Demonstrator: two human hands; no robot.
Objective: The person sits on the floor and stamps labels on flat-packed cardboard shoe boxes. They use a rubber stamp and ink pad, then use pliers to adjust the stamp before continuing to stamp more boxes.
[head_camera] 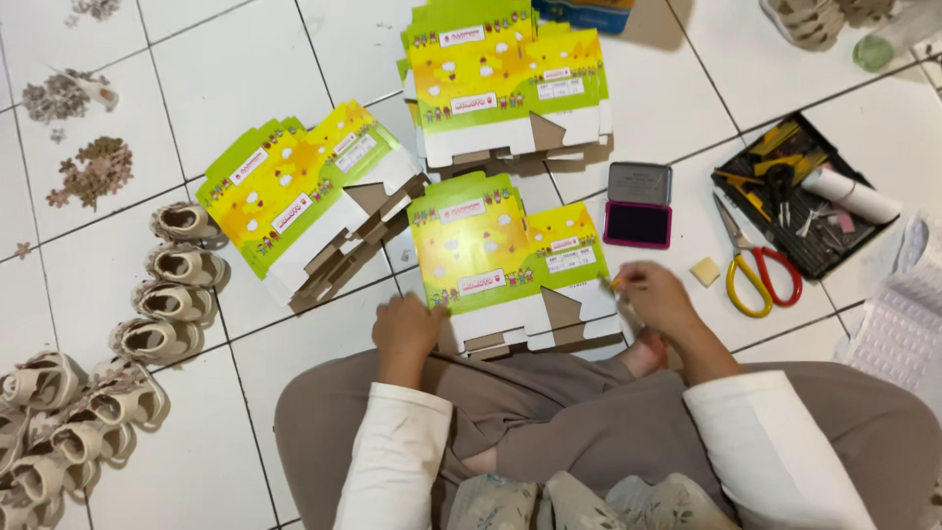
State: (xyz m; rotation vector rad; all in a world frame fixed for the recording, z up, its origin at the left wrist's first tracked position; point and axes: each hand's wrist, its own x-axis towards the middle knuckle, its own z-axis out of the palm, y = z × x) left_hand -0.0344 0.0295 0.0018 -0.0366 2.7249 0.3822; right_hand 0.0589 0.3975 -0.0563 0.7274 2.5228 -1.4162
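A stack of flattened yellow-and-green cardboard boxes (496, 257) lies on the floor right in front of my knees. My left hand (407, 329) rests on the stack's near left corner, fingers curled. At the stack's right edge my right hand (653, 294) pinches a small yellowish stamp or pen-like thing (615, 283); it is too small to tell which. An open ink pad (638, 223) with a dark pad and pink rim sits just beyond my right hand.
Two more stacks of flat boxes (304, 196) (510, 83) lie further out. Yellow-and-red scissors (751, 270), a small tan block (705, 272) and a black tool tray (800, 196) are at right. Several beige small sandals (167, 285) line the left; flower-shaped trims (93, 169) lie beyond.
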